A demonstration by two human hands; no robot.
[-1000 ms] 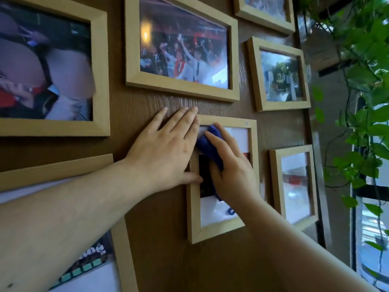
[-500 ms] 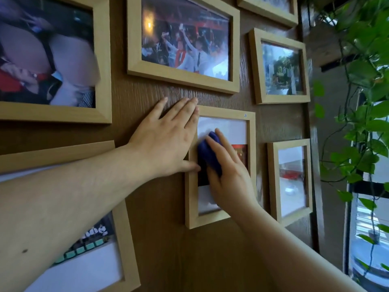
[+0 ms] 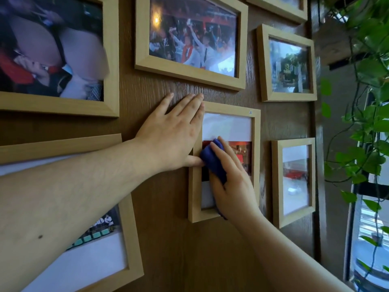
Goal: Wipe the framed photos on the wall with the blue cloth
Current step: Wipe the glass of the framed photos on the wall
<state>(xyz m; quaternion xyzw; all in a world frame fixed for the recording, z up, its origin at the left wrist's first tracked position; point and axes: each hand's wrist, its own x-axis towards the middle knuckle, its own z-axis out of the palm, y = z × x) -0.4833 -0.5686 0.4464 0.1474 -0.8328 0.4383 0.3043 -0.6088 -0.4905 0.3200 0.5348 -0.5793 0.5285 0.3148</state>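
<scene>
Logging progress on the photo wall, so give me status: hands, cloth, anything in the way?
Left hand flat on wall, thumb on frame edge. Right hand presses blue cloth on small middle frame glass. No obstruction.

A small sticker reading "20" sits on the middle frame's (image 3: 256, 144) top-right corner.

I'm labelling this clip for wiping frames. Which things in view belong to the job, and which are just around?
Part of the job:
blue cloth under the right hand
small frame being wiped
left hand bracing it
other framed photos, e.g. crowd photo

Just around:
trailing plant
window
</scene>
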